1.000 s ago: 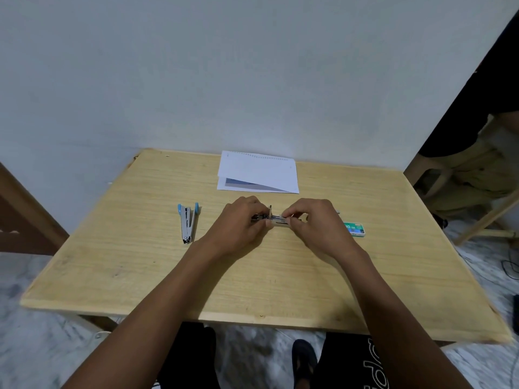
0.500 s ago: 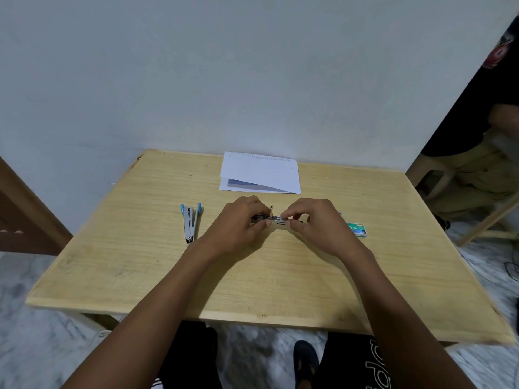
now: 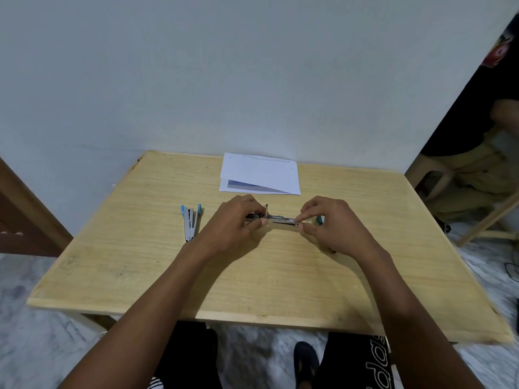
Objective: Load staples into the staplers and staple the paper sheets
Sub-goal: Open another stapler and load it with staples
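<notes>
Fingertips of the right hand (image 3: 334, 226) are pinching the near end of a metal stapler (image 3: 276, 218), apparently at its staple channel, while the left hand (image 3: 236, 224) is gripping the other end, holding it just above the wooden table (image 3: 140, 262). Whether staples are seated is too small to tell. Loading seems to be under way. A second, blue-tipped stapler (image 3: 191, 221) is lying open to the left, untouched, and the paper sheets (image 3: 259, 175) are waiting unstapled by the wall, so most of the task is remaining.
</notes>
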